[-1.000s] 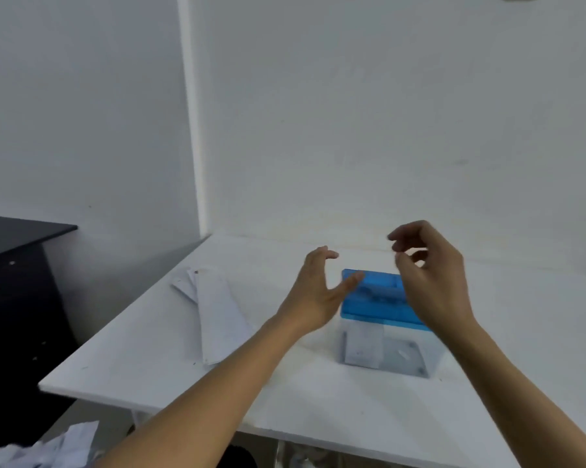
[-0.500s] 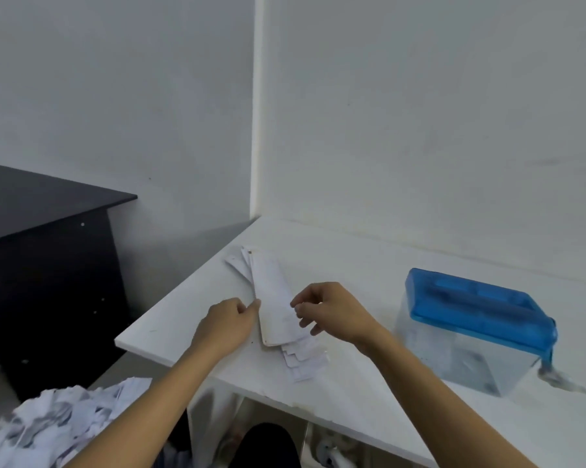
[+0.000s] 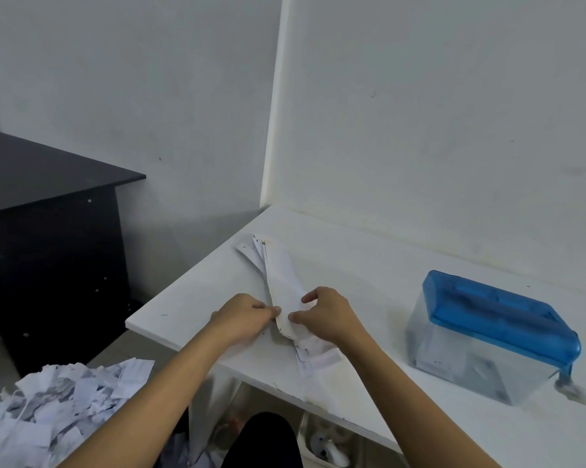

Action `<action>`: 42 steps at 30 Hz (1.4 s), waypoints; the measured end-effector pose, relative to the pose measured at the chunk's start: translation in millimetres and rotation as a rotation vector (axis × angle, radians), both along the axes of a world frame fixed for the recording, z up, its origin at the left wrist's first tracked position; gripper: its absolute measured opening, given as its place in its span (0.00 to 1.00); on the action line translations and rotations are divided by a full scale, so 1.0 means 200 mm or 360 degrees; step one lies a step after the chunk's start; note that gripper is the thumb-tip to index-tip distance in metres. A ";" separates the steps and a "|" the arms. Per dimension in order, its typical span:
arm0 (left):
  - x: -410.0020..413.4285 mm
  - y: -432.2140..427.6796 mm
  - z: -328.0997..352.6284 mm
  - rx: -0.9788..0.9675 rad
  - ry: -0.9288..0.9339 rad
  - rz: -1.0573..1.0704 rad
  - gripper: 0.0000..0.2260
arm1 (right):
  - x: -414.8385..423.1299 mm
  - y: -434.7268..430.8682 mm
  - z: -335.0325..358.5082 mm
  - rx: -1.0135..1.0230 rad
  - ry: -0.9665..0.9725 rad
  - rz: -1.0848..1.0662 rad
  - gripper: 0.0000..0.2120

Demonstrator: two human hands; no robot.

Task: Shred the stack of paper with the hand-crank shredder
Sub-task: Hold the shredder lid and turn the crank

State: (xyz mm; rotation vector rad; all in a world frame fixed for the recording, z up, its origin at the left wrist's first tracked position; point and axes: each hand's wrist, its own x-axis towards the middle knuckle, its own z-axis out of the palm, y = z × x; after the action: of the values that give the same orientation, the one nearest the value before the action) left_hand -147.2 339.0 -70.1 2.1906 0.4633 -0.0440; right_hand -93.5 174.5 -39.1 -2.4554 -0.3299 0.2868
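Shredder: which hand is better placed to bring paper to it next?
Probably the right hand: it pinches the stack and is nearer the shredder. The left hand pinches the stack on the side away from it.

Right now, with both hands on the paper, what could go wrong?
1. The stack of paper is fanned, so the left hand and right hand may lift several slips and jam the shredder.
2. Loose slips under the right hand lie near the table edge and could slide off.
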 end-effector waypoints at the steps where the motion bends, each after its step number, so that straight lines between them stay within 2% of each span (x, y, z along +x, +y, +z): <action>1: 0.00 0.01 -0.01 -0.0025 0.0009 -0.0014 0.19 | 0.01 0.00 -0.01 0.0095 0.0075 -0.0037 0.25; 5: 0.01 0.03 -0.04 -0.0128 -0.0038 -0.0019 0.19 | 0.02 -0.02 -0.01 0.0544 0.0331 -0.0179 0.21; 7: 0.02 0.03 -0.04 -0.0147 -0.0045 -0.0033 0.18 | 0.03 -0.04 -0.02 0.0634 0.0351 -0.0215 0.15; 9: 0.02 0.05 -0.05 -0.0157 -0.0031 -0.0060 0.13 | 0.04 -0.05 -0.04 0.0679 0.0366 -0.0247 0.11; 11: 0.02 0.05 -0.05 -0.0192 -0.0016 -0.0076 0.09 | 0.05 -0.04 -0.04 0.0743 0.0412 -0.0270 0.10; 14: 0.02 0.06 -0.03 -0.0308 -0.0017 -0.0076 0.13 | 0.05 -0.04 -0.04 0.0866 0.0484 -0.0284 0.09; 19: 0.03 0.06 -0.01 -0.0422 0.0001 0.0045 0.16 | 0.07 -0.06 -0.03 0.0937 0.0518 -0.0322 0.08; 25: 0.04 0.02 -0.01 -0.0448 -0.0027 0.0090 0.12 | 0.03 -0.07 -0.01 0.0936 0.0565 -0.0303 0.07; 29: 0.03 0.02 -0.02 -0.0413 -0.0050 0.0094 0.14 | 0.03 -0.06 -0.02 0.0924 0.0487 -0.0331 0.10; 33: 0.03 0.01 -0.02 -0.0396 -0.0039 0.0078 0.13 | 0.03 -0.08 -0.03 0.0927 0.0393 -0.0357 0.07; 36: 0.02 0.01 -0.03 -0.0313 -0.0007 0.0080 0.12 | 0.02 -0.09 -0.02 0.0863 0.0292 -0.0355 0.03; 38: 0.01 0.01 -0.03 -0.0241 0.0018 0.0077 0.14 | 0.02 -0.10 -0.01 0.0790 0.0218 -0.0353 0.04; 42: 0.00 -0.01 -0.04 0.0005 0.0049 0.0063 0.15 | 0.01 -0.13 0.04 0.1011 0.0417 -0.0330 0.04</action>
State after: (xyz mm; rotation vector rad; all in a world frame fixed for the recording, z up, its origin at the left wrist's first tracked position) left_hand -146.4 336.2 -77.3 2.1855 0.5244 -0.0555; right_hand -92.1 147.8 -31.5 -1.7824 -0.0366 0.3466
